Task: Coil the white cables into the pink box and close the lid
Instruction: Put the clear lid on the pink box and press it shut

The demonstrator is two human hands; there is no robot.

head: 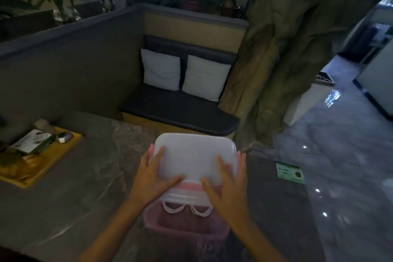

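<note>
The pink box (187, 225) sat on the dark marbled worktop (70, 204), close to the person and near the bottom of the view, its near wall and rim showing. Inside it, loops of the white cables (187, 208) lay coiled against the far part of the box, so the coiling looked done, or nearly so; how neatly the rest of the cable lay under the lid could not be told.

Above the box the translucent white lid (194, 155) was held tilted, its far edge raised and its near edge low over the box's far side, with a pink band showing beneath that near edge. The lid was not yet seated: the near half of the box stood uncovered.

The left hand (153, 176) grasped the lid's left side, fingers (158, 154) spread flat over its top and the thumb lying along the near edge. The right hand (228, 183) grasped the right side the same way, fingers spread on top and the thumb pointing inward along the near edge.

What remained, by my judgement, was to lower the lid level over the rim and press it shut all round.

Farther off, a yellow tray (68, 144) with small items sat at the left of the worktop, and a green card (290, 172) lay to the right. Beyond was a dark bench with two white cushions (185, 73).
</note>
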